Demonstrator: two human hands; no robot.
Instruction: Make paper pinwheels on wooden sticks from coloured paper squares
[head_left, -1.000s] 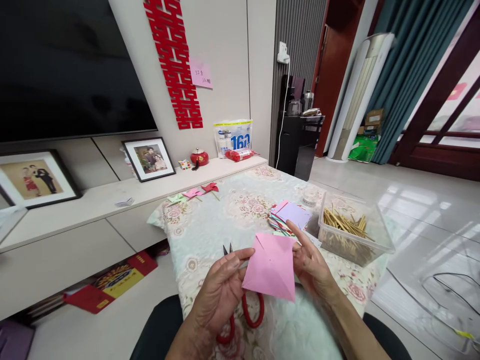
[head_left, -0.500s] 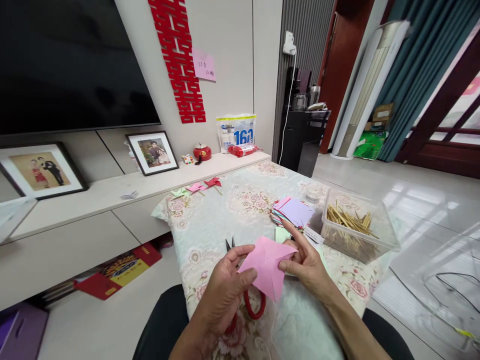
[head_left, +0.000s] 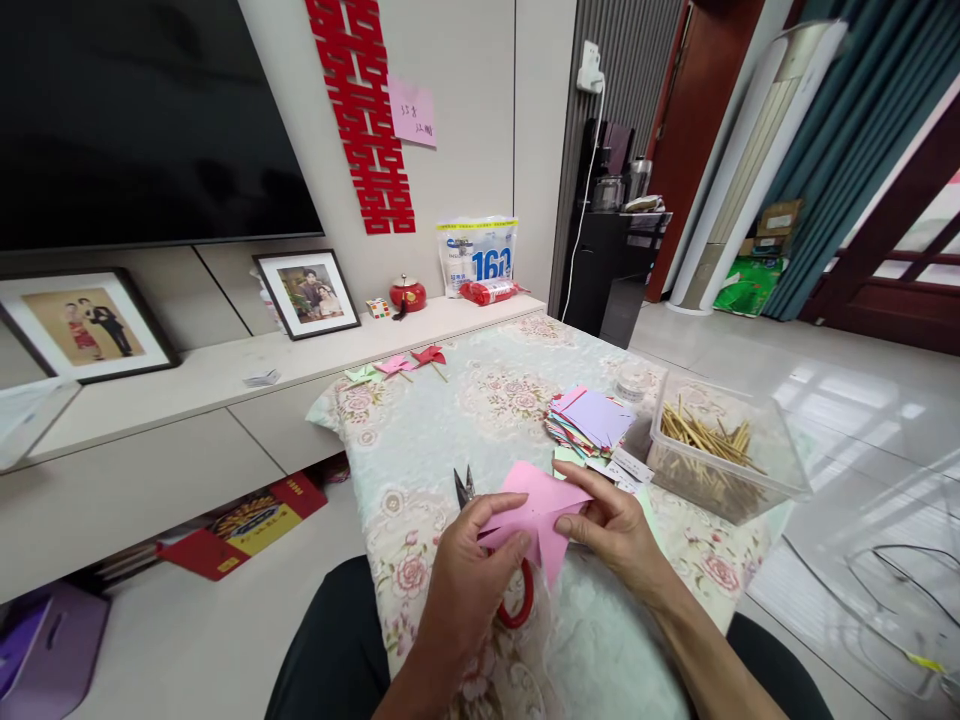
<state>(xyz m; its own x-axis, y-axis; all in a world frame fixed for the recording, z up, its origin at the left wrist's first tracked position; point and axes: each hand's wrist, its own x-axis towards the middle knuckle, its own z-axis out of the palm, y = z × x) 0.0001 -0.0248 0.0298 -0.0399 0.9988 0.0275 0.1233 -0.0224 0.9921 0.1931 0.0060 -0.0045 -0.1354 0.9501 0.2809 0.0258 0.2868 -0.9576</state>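
Observation:
A sheet of pink paper (head_left: pixel 534 500), cut in from its corners, is held between my two hands above the table. My left hand (head_left: pixel 480 560) pinches its left side between thumb and fingers. At the right side, my right hand (head_left: pixel 611 525) grips a pointed corner with the thumb in front. Scissors with red handles (head_left: pixel 517 600) lie beneath, their dark blades (head_left: pixel 464 487) pointing away from me; my left hand hides part of them. Beyond my right hand sits a stack of coloured paper squares (head_left: pixel 592 420).
A clear plastic box (head_left: pixel 727 475) of thin wooden sticks (head_left: pixel 705 435) stands at the right, near a roll of clear tape (head_left: pixel 631 380). Several paper pinwheels (head_left: pixel 396 366) lie at the far left table edge. A floral cloth (head_left: pixel 510 400) covers the table.
My left fingers have moved over the front of the pink paper, and its left side is now more gathered. My right hand keeps its grip on the corner. The view has shifted slightly.

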